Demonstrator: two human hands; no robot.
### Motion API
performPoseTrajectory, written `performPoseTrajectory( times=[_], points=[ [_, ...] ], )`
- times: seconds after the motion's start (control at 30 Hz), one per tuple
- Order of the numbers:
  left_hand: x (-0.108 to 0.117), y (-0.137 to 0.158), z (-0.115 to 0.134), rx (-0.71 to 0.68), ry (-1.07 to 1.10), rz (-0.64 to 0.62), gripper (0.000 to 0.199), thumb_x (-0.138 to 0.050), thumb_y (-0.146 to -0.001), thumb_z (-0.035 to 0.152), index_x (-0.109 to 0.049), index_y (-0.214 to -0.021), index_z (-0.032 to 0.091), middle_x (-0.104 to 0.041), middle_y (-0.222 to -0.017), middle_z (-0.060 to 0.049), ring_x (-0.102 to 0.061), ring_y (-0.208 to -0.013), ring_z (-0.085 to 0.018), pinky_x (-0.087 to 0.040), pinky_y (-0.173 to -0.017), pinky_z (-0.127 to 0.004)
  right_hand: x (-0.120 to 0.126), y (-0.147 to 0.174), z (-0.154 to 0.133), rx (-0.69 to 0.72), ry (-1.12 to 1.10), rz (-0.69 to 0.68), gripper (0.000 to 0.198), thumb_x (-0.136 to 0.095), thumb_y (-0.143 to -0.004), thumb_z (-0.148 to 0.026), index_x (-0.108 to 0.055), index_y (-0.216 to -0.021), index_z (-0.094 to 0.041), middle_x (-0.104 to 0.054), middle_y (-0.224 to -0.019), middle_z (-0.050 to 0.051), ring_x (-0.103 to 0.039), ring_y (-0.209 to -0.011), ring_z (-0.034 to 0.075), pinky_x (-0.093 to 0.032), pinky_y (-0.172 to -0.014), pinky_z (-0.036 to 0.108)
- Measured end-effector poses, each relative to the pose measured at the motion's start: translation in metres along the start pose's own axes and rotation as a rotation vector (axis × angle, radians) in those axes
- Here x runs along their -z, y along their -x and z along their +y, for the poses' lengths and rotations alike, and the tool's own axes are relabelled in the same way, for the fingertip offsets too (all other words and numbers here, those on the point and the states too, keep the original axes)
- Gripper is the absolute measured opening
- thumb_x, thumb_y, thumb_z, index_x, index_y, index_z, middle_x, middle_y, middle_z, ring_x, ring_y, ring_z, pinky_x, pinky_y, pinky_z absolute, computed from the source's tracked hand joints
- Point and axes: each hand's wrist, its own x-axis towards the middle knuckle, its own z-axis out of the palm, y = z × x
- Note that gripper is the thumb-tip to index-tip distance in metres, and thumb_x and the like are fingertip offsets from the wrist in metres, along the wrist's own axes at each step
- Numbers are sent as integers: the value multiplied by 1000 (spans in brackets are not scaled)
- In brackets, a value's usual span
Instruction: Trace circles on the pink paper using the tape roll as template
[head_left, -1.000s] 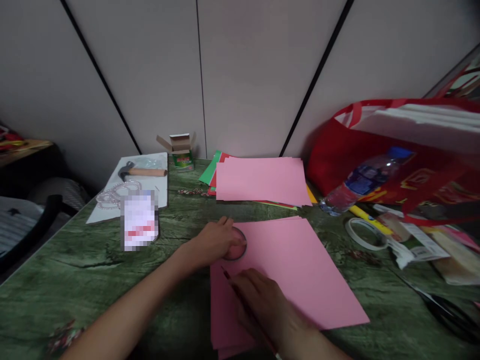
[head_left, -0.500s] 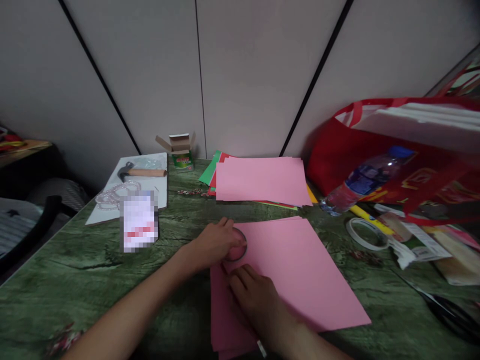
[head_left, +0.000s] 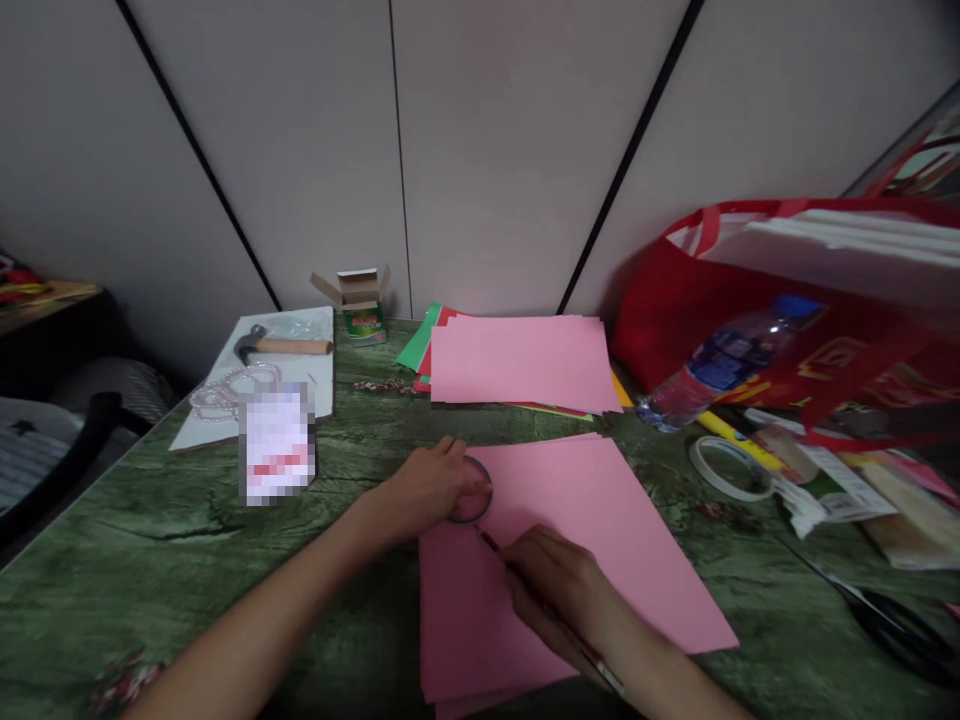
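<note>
Pink sheets of paper lie stacked in front of me. On their upper left corner sits a thin dark-rimmed ring, with pink showing inside it. My left hand holds the ring down, its fingers bent over and inside the rim; part of the ring is hidden under them. A dark pencil is gripped in my right hand, whose fingers are closed around it. The pencil's tip points up and left, just below the ring; I cannot tell whether it touches the paper.
More coloured paper lies behind. At left are a phone-like pixelated object, a hammer, beads and a small box. At right stand a bottle and red bag, with tape and scissors nearby.
My right hand has moved right and slightly down the paper with the pencil, whose tip is now lower right of the ring's left side. My left hand and the ring have stayed in place.
</note>
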Motion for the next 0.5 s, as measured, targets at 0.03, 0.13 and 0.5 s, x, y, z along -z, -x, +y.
performPoseTrajectory(
  times=[0.03,0.13,0.5],
  points=[
    [0,0,0,0,3,1,27,-48,-87,14,-64,-104,28,-47,-92,-8,-48,-88,-22,-44,-65,-26,3,0,1,-7,-6,-3,20,-45,-84,-6,-54,-93,-20,-61,-74,3,-59,-68,17,-46,-61,28],
    [1,0,0,2,5,2,27,-48,-88,16,-64,-104,30,-47,-92,-8,-48,-88,-22,-43,-64,-26,7,2,6,-20,25,9,19,-45,-83,-6,-54,-92,-19,-61,-74,4,-59,-69,18,-46,-61,29],
    [2,0,-2,-11,-34,5,33,-47,-88,15,-62,-110,35,-48,-91,-8,-50,-88,-22,-46,-64,-27,-13,-3,-15,111,125,-125,19,-49,-85,-12,-57,-101,-20,-62,-86,5,-58,-68,16,-41,-53,25]
  ],
)
